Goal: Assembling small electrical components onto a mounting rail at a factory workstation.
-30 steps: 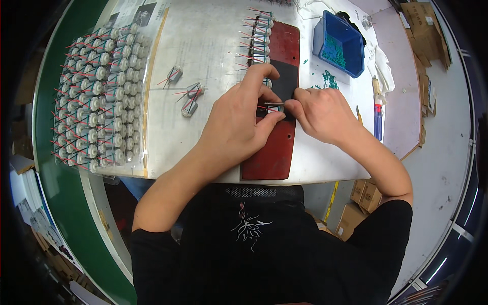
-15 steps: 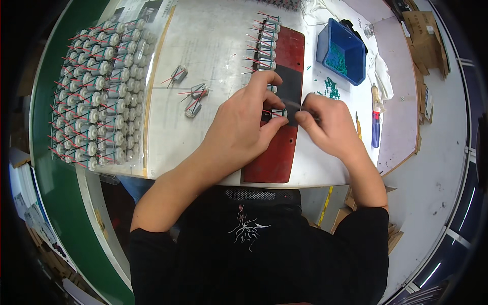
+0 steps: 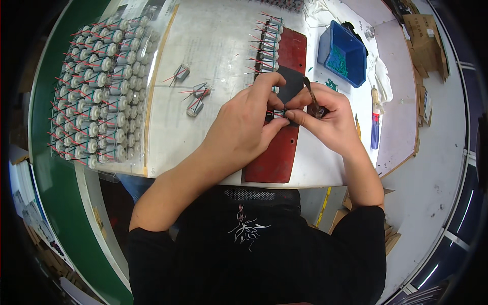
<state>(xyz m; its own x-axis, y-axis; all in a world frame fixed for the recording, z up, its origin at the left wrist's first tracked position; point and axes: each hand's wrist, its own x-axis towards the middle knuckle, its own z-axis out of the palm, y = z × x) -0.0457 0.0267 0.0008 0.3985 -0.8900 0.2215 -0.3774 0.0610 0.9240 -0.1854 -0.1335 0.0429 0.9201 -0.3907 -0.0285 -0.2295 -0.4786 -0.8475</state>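
My left hand [image 3: 244, 114] is closed around a small motor [image 3: 278, 114] with a white end, steadying it on a long red and black board [image 3: 274, 157]. Thumb and fingertips of my right hand [image 3: 328, 114] pinch at the motor's white end; whatever they pinch there is too small to make out. Tucked in the same hand is a slim dark metal tool [image 3: 316, 109], its thin end pointing up past the fingers. Several similar motors [image 3: 268, 53] with red and dark wires stand in a row along the board's far left edge.
On the left lies a large block of wired motors [image 3: 94, 91] in clear trays. Three loose motors [image 3: 194, 107] rest mid-table. To the right are a blue bin [image 3: 351, 71] of small green pieces, spilled green pieces [image 3: 331, 85], a screwdriver [image 3: 375, 129] and a white cloth [image 3: 382, 81].
My right hand has moved left to meet the motor's end, and the metal tool has swung from pointing at the motor to pointing upward. My left hand stays nearly in place.
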